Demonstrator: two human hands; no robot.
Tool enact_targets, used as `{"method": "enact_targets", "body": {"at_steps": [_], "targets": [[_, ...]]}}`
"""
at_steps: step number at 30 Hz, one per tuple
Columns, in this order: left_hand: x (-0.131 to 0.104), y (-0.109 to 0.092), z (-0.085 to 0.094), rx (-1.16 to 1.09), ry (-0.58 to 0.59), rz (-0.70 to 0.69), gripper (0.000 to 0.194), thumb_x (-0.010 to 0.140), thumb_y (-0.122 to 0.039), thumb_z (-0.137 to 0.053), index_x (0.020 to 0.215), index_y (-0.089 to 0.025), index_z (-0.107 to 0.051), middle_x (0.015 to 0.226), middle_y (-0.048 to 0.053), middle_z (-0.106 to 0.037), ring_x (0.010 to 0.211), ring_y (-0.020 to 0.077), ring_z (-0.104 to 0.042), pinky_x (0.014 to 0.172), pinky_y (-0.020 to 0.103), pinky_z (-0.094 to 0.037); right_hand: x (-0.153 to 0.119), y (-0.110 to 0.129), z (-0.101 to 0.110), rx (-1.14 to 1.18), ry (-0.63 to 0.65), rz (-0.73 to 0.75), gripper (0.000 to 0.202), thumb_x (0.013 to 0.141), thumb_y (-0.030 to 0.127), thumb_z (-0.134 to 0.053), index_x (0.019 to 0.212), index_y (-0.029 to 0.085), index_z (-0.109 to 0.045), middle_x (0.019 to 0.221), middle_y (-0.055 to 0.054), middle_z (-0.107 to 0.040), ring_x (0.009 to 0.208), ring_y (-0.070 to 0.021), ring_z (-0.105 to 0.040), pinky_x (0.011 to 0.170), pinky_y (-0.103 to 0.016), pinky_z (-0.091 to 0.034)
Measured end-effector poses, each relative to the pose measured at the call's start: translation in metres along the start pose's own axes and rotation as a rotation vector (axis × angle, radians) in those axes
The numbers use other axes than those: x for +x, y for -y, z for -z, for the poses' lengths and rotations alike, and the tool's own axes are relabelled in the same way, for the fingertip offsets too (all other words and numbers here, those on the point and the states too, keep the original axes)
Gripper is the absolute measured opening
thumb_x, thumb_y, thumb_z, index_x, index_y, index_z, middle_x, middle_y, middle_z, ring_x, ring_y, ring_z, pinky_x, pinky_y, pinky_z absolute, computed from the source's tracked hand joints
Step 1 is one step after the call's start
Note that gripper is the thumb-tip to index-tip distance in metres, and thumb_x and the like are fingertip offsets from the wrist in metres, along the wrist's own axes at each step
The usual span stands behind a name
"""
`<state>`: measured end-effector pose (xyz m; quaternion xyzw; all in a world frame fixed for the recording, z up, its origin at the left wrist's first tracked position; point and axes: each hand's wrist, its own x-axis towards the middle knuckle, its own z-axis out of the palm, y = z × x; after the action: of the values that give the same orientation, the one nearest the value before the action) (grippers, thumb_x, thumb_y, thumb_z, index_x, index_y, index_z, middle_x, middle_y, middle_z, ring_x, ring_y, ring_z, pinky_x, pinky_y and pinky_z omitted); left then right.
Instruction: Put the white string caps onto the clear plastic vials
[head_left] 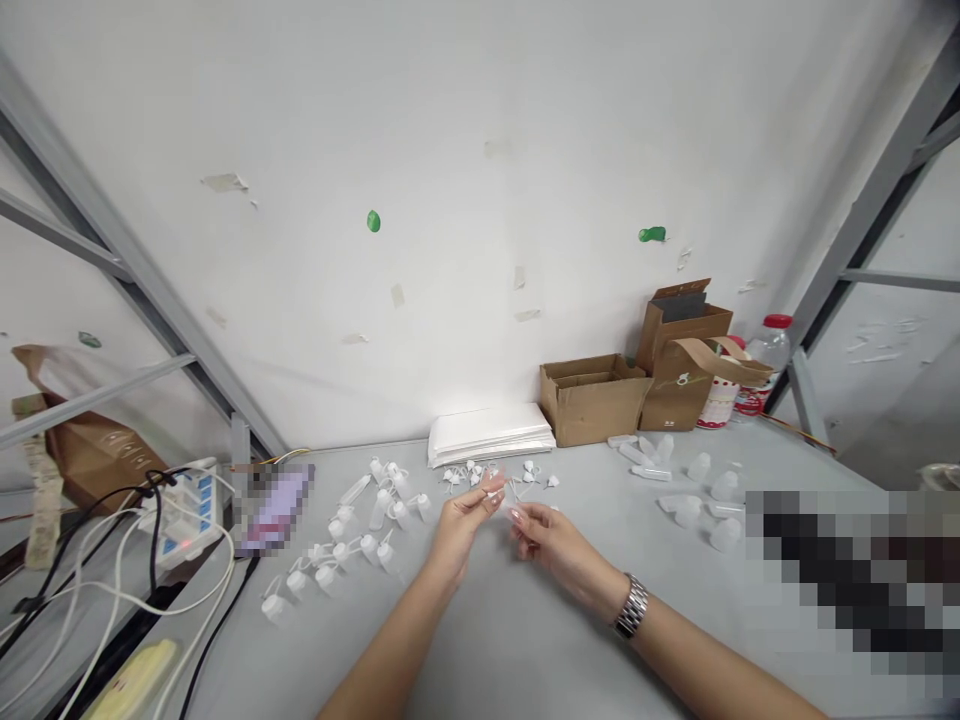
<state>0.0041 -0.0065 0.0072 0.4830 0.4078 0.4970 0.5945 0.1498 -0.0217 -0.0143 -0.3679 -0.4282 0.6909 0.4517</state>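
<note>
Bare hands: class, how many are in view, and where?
2: the bare left hand, near the centre, in front of the flat white stack; the bare right hand, right of it, with a silver metal watch on its wrist. The pixelated patch at right could hide others.

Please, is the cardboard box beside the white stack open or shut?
Open: the cardboard box has its inside showing at the top.
</note>
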Motion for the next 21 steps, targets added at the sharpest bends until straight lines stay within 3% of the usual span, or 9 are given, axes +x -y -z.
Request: {"method": "enact_targets", "body": {"at_steps": [3,7,11,13,18,21], "targets": [[0.001,-0.003,0.005,0.023,0.03,0.027,0.027,0.067,-0.031,-0.064,0.09,-0.017,-0.069,0.111,0.01,-0.062,0.12,0.0259,-0.041,0.103,0.039,-0.022,-0.002,0.001,0.001,-0.019,-0.009,-0.011,0.037,0.064,0.05,-0.066,0.067,0.014,-0.056,0.055,0.002,-0.055,0.047,-0.0078,-0.044,0.051,-0.023,-0.032],[0.003,-0.005,0.009,-0.06,0.079,0.081,0.027,0.065,-0.033,-0.066,0.085,-0.015,-0.07,0.107,0.012,-0.064,0.11,0.0273,-0.05,0.1,0.04,-0.027,-0.004,0.003,-0.002,-0.041,0.112,-0.171,0.052,0.073,0.063,-0.045,0.063,0.013,-0.057,0.043,0.002,-0.051,0.039,-0.0079,-0.041,0.046,-0.023,-0.029],[0.003,-0.002,0.007,-0.071,0.003,0.084,0.027,0.063,-0.032,-0.068,0.083,-0.014,-0.07,0.102,0.013,-0.066,0.108,0.028,-0.052,0.098,0.041,-0.029,-0.001,-0.001,-0.004,-0.244,-0.102,0.087,0.042,0.063,0.056,-0.062,0.078,0.017,-0.056,0.058,0.002,-0.059,0.05,-0.0122,-0.052,0.055,-0.026,-0.038],[0.003,-0.001,0.006,-0.078,-0.006,0.082,0.025,0.062,-0.031,-0.068,0.081,-0.014,-0.07,0.101,0.013,-0.067,0.108,0.0281,-0.052,0.098,0.041,-0.029,-0.001,-0.001,-0.004,-0.279,-0.175,0.163,0.04,0.058,0.052,-0.068,0.075,0.018,-0.055,0.061,0.002,-0.058,0.053,-0.0128,-0.052,0.056,-0.027,-0.04],[0.0,-0.005,0.003,-0.09,0.104,0.043,0.02,0.064,-0.029,-0.067,0.08,-0.016,-0.07,0.104,0.011,-0.066,0.116,0.0263,-0.046,0.101,0.038,-0.027,-0.003,0.008,-0.002,-0.007,0.084,-0.071,0.037,0.067,0.051,-0.062,0.06,0.015,-0.053,0.051,0.002,-0.053,0.042,-0.0073,-0.042,0.053,-0.026,-0.037],[0.0,-0.006,0.001,-0.072,0.066,0.008,0.022,0.066,-0.029,-0.066,0.084,-0.016,-0.069,0.107,0.011,-0.065,0.115,0.0258,-0.046,0.101,0.038,-0.027,-0.002,0.011,-0.002,0.006,0.061,-0.06,0.04,0.066,0.054,-0.061,0.066,0.014,-0.056,0.054,0.001,-0.055,0.044,-0.0091,-0.047,0.054,-0.027,-0.038]]}}
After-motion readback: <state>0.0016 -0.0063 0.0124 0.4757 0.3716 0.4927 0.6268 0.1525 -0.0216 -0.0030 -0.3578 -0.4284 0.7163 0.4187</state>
